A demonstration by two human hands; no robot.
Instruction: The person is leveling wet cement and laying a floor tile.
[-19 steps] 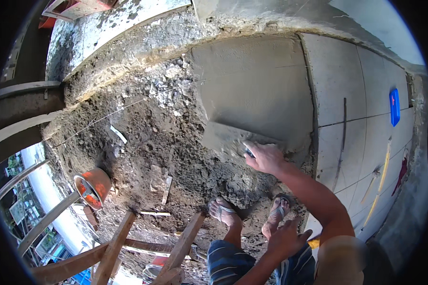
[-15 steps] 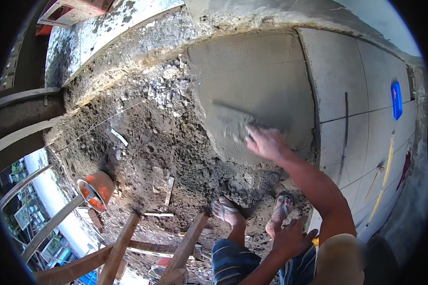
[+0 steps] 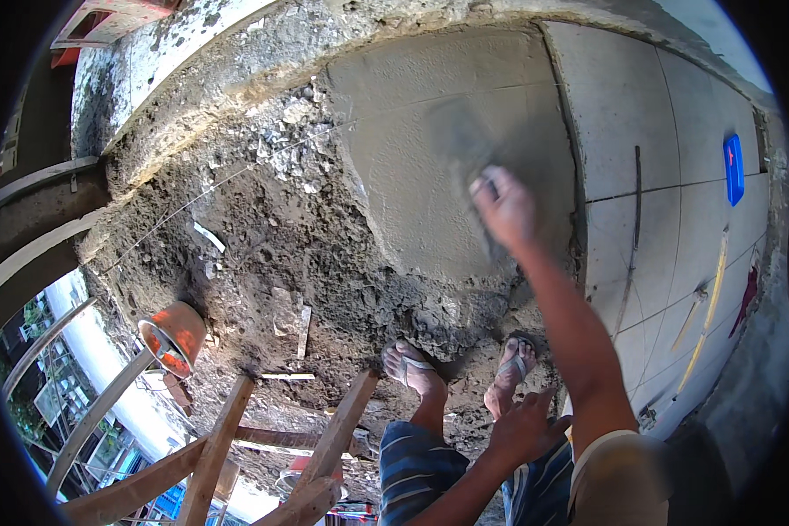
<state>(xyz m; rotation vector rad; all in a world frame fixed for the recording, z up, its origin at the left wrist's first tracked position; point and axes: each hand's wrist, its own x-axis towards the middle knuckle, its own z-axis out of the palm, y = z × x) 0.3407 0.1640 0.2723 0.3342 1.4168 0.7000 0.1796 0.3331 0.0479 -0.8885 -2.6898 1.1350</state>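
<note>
My right hand is closed round the handle of a trowel, its blade smeared by motion. The blade is over a patch of wet grey mortar, against the laid tiles. My left hand hangs by my knee, holding nothing, with the thumb and fingers apart. A thin string runs across the rubble and above the mortar.
Large pale tiles lie on the right, with a blue plastic box and a yellow stick on them. Wooden posts rise at the lower left near an orange bucket. Rough soil surrounds my sandalled feet.
My right hand has swept the trowel up and to the right across the mortar, with the blade turned. My left hand stays near my knee. The whole view has shifted slightly.
</note>
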